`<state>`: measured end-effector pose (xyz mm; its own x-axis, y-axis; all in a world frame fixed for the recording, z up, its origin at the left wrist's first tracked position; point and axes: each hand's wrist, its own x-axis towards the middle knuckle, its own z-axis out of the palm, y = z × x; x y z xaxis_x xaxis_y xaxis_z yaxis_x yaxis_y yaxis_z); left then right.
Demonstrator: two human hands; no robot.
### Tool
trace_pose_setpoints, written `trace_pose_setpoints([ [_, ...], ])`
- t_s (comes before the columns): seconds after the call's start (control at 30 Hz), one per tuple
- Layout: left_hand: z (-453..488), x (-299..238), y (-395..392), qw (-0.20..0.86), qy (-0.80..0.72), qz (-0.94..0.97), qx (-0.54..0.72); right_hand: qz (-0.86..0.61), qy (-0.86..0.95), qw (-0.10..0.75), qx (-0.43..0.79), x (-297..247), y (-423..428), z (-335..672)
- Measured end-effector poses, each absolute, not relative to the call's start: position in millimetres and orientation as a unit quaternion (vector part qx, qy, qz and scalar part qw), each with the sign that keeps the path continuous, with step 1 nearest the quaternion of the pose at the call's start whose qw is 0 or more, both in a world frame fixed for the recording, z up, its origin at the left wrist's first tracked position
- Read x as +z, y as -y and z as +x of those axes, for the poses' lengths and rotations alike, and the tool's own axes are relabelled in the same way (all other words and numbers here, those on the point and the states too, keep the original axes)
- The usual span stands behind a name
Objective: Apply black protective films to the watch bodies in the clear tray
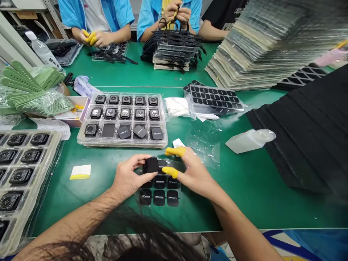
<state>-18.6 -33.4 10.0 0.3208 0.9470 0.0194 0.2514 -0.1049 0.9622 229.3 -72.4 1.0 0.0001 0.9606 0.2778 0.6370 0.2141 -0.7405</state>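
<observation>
Between the thumb and fingers of my left hand (129, 176) is a black square smartwatch body (151, 165), its dark face turned toward me. My right hand (193, 172), with yellow finger cots on thumb and forefinger, is spread open just right of the watch and holds nothing. Below both hands lies a clear sheet of black square HiFuture stickers (159, 198), its upper part partly hidden by my hands. Ahead stands a clear plastic tray (125, 143) of watch bodies, several in the front row topped with black HiFuture squares; one front pocket shows only a dark square.
Another watch tray (32, 188) stands at left, near green straps (40, 98). A plastic bottle (248, 140) lies at right beside black sheets (307, 134). Stacked trays (244, 54) rise at far right. Co-workers' hands (98, 37) handle parts across the green table (103, 76).
</observation>
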Motion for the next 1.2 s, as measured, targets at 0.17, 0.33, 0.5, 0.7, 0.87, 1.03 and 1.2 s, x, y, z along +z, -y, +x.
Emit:
trace_pose_setpoints([
  [0.17,-19,7,34,0.468,-0.435,0.664,0.389,-0.6,0.586,0.442,0.319,-6,70,210],
  [0.33,-15,12,30,0.604,-0.443,0.55,0.369,-0.584,0.59,0.486,0.273,1,69,210],
  [0.5,-14,16,28,0.662,-0.438,0.495,0.355,-0.516,0.664,0.508,0.189,3,71,212],
  [0.7,-16,16,28,0.638,-0.456,0.51,0.355,-0.549,0.67,0.462,0.188,8,74,217],
  [0.87,-19,11,22,0.599,-0.49,0.518,0.365,-0.51,0.524,0.593,0.336,27,76,233],
  [1.03,-19,4,26,0.562,-0.474,0.573,0.363,-0.616,0.599,0.432,0.276,20,69,223],
  [1.2,-21,3,28,0.487,-0.438,0.646,0.392,-0.626,0.568,0.413,0.34,4,65,212],
])
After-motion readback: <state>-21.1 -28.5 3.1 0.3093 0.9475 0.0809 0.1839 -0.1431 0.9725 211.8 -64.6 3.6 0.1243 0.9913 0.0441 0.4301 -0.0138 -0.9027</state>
